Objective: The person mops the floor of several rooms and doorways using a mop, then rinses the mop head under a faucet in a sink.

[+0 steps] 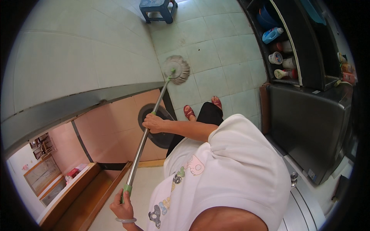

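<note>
A mop runs diagonally across the view, with a silver metal handle (pixel 137 158) and green fittings. Its round, grey stringy head (pixel 177 70) rests on the pale green tile floor. My right hand (pixel 155 123) is closed around the handle about midway up, near a green collar. At the handle's green top end, my left hand (pixel 122 208), with a pale bangle at the wrist, is closed on the grip, thumb lying along it. A dark round object (pixel 166 140), a basin or mat, shows partly behind the handle and my right hand.
A pale wall or panel with a metal-grey edge (pixel 77 102) stands left of the mop. A blue stool (pixel 157 10) is at the far end. On the right are dark shelves with bottles (pixel 272 35) and tubs (pixel 275 57), and a dark box-shaped appliance (pixel 304 127). My sandalled feet (pixel 189 112) stand on the tiles.
</note>
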Available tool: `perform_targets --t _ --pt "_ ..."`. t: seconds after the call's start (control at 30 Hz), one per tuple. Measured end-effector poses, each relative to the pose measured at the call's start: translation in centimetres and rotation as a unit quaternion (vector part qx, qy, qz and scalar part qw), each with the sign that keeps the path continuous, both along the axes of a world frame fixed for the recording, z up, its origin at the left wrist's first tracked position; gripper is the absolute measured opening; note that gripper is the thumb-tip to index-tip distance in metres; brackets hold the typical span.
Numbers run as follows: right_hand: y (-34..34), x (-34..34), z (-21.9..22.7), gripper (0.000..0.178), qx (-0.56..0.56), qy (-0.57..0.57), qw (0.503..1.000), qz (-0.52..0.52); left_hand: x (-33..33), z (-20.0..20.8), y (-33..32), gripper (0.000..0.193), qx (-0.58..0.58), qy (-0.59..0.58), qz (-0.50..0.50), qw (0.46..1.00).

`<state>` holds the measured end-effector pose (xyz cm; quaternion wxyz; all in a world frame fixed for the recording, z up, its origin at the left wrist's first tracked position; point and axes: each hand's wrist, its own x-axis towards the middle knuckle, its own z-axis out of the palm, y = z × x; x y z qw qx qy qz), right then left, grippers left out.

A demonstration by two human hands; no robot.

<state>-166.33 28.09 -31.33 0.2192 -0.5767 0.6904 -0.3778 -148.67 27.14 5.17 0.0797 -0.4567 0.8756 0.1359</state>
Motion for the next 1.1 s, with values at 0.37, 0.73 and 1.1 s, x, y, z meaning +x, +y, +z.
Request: perform_targets --t 0.37,0.73,1.1 --pt "6.3 -15.2 2.1 0.013 0.048 0.008 0.996 0.069 -15.4 1.8 2.4 0.019 0.081 0.022 -0.001 0.996" --pt "20.1 -40.5 -8.7 0.006 0.12 0.178 0.969 -0.124 -33.5 -15.1 13.7 0.032 0.184 0.128 -0.135 0.965" --pt "11.6 -25.7 -6.9 0.006 0.166 0.194 0.965 -0.067 -20.5 -9.9 9.4 0.026 0.144 0.073 -0.055 0.985"
